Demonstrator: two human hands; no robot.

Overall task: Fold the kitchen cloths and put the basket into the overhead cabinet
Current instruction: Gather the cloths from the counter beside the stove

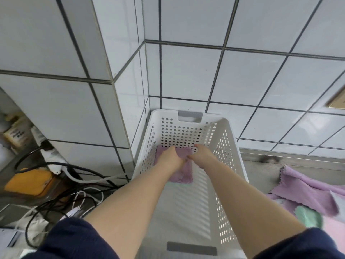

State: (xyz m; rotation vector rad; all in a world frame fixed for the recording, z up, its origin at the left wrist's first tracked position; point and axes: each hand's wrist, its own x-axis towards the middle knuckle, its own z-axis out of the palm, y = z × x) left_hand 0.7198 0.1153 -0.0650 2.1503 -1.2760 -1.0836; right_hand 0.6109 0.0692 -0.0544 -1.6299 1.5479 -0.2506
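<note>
A white perforated basket [226,144] stands on the steel counter against the tiled wall corner. Both my arms reach down into it. A folded purple cloth [183,174] lies on the basket floor at the far left end, with a pale green edge showing under it. My left hand [170,157] presses on the cloth, fingers curled over its far edge. My right hand [202,154] pinches the same cloth at its far right corner. Unfolded purple cloths [306,191] and a green cloth [309,218] lie on the counter to the right.
Tiled walls [186,71] rise right behind the basket. Left of the counter, lower down, are tangled black and white cables [74,176], an orange object [28,182] and bottles [15,133]. A steel counter rim [291,157] runs along the wall at right.
</note>
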